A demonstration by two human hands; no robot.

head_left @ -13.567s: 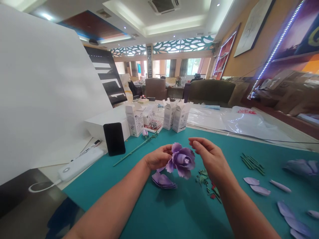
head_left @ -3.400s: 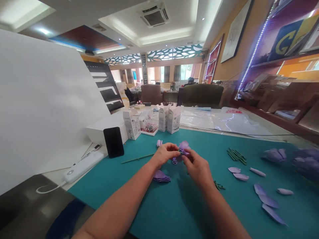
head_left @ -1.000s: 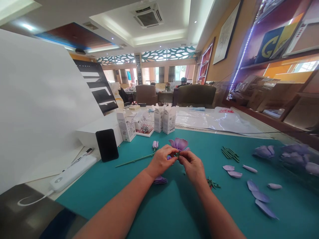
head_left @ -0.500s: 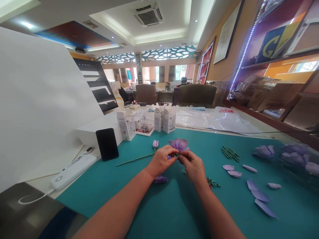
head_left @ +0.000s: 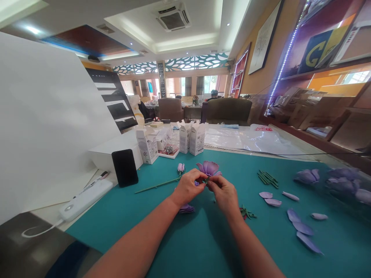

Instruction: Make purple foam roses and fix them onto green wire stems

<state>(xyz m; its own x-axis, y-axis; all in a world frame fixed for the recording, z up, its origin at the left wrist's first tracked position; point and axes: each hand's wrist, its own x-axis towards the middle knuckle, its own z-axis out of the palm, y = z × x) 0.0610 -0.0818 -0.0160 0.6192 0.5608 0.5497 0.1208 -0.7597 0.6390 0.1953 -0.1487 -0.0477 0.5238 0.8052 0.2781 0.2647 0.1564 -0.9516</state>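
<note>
My left grip point(head_left: 188, 187) and my right grip point(head_left: 224, 191) meet over the middle of the worktop point(head_left: 49, 216), both closed, thumbs and fingers pinching the purple flower point(head_left: 208, 167) at its green underside. The petals fan up and away from me, toward the far edge. My fingers hide just where each tip bears, so I cannot tell which of the two carries more of it. A small openwork purple piece point(head_left: 197, 183) shows by my left fingers.

Below my left wrist, on the teal mat point(head_left: 208, 247), lies a stack of purple petals point(head_left: 187, 209), partly covered by my forearm. A green stem point(head_left: 156, 187) slants from my left hand toward the worktop's left edge, with a pale bud point(head_left: 181, 168) near its far end. Green scraps point(head_left: 247, 213) lie just beside my right wrist.

Toward the right edge I have a bundle of short green sticks point(head_left: 268, 178), pale loose petals point(head_left: 269, 199), a fan of bluish petals point(head_left: 303, 227) nearer me, and large purple blooms point(head_left: 306, 176) farther out.

A black phone point(head_left: 124, 168) leans upright near the left edge; white cartons point(head_left: 191, 139) stand beyond the mat, toward the far edge, beside a shallow tray point(head_left: 168, 150).
</note>
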